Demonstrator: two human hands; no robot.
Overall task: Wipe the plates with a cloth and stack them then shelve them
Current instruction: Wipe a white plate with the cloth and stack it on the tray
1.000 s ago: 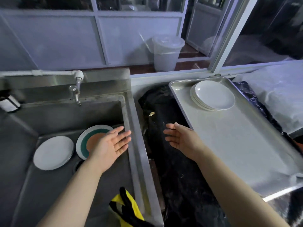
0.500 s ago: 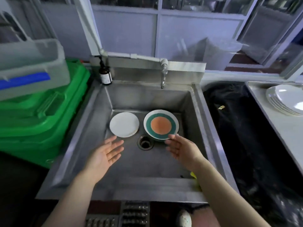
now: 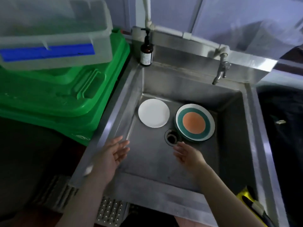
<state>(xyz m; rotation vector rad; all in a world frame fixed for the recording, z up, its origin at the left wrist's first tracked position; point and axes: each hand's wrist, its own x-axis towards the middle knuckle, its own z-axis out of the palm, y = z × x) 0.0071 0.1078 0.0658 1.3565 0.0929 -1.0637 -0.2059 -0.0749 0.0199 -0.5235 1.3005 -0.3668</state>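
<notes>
Two plates lie on the bottom of a steel sink (image 3: 232, 145). The plain white plate (image 3: 153, 113) is at the back left. To its right sits a plate with a green ring and an orange centre (image 3: 195, 122), partly over another dark plate edge. My left hand (image 3: 111, 154) hovers over the sink's near left wall, fingers straight and empty. Just in front of the drain (image 3: 171, 138), my right hand (image 3: 188, 155) is held with relaxed fingers, holding nothing. A yellow and black cloth (image 3: 250, 203) lies in the sink's near right corner.
A tap (image 3: 220, 72) juts over the sink's back right. A brown pump bottle (image 3: 146, 52) stands at the back left corner. Green crates (image 3: 65, 99) with a clear plastic bin (image 3: 54, 30) on top stand left of the sink. A black-covered counter (image 3: 282, 128) lies right.
The view has swung left from the metal tray and its stacked white plates to the sink. Both hands have come over the sink, still empty and with straight fingers.
</notes>
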